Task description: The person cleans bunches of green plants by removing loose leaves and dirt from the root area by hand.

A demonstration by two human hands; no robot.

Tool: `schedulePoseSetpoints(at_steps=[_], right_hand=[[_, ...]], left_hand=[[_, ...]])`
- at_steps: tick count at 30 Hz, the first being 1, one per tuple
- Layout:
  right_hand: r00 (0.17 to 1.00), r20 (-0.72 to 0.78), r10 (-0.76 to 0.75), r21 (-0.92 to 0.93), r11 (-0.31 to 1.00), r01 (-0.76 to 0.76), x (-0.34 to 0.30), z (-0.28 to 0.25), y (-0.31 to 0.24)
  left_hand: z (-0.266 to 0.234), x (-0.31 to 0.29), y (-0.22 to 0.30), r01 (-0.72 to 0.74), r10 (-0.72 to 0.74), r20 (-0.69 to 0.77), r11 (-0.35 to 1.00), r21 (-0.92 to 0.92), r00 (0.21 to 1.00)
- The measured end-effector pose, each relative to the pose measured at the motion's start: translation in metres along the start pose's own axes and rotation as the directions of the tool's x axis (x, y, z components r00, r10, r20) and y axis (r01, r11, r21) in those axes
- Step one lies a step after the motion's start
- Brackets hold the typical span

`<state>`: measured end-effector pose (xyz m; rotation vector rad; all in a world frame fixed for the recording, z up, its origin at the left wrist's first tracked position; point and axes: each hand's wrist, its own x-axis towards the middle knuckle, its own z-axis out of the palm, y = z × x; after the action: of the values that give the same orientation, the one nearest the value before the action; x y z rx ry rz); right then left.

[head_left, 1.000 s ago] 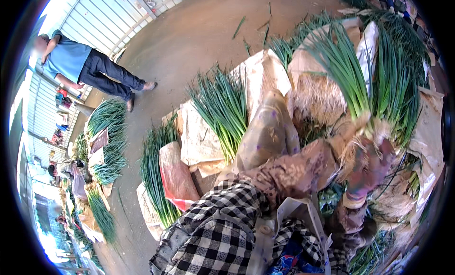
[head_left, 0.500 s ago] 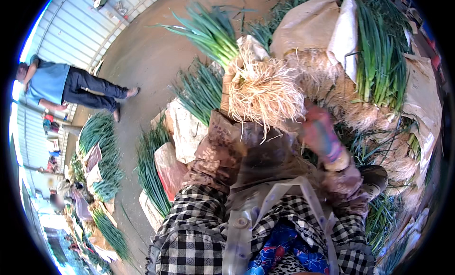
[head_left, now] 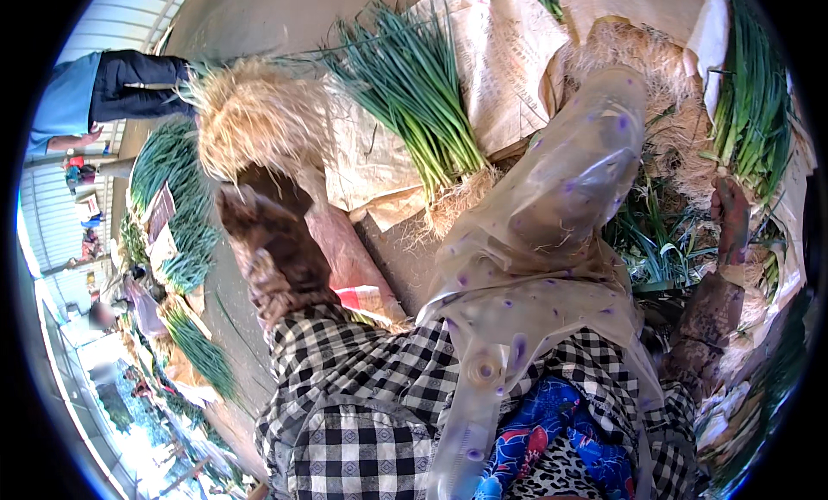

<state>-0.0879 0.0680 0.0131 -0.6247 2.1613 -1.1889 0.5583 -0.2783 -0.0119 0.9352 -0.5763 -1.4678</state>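
Left hand (head_left: 272,186) gripping onion bunch (head_left: 263,112), its root end (head_left: 241,134) hiding the hold; tightness unclear. Second bunch (head_left: 423,108) lies right of that grip, beside sacking (head_left: 509,60). Right hand (head_left: 733,217) half curled, near onion pile (head_left: 752,112); can't tell if holding any.

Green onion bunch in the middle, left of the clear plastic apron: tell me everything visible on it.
The green onion bunch lies flat. Its long, slim, dark green leaves fan out toward the picture's upper left and run into paler yellow-green stalks. At the lower right it ends in a tuft of straw-coloured, stringy roots. No tie shows. Tan sheeting lies on both sides of it. The roots reach the edge of the clear plastic apron in view; contact can't be told.
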Motion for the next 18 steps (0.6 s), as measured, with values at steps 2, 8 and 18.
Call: schedulePoseSetpoints(at_steps=[2, 8, 18], right_hand=[[0.996, 0.085, 0.000, 0.051, 0.999, -0.004, 0.008, 0.007, 0.022], [0.984, 0.147, 0.102, -0.027, 0.995, -0.099, -0.005, 0.046, 0.028], [0.973, 0.168, 0.159, -0.052, 0.987, -0.152, -0.013, 0.064, 0.011]], left_hand=[[0.004, 0.011, 0.023, 0.004, -0.002, 0.051, 0.998, -0.055, 0.999], [0.044, 0.040, 0.011, 0.084, -0.068, 0.220, 0.994, -0.067, 0.973], [-0.049, -0.038, -0.271, 0.730, -0.562, -0.478, 0.605, 0.319, 0.675]])
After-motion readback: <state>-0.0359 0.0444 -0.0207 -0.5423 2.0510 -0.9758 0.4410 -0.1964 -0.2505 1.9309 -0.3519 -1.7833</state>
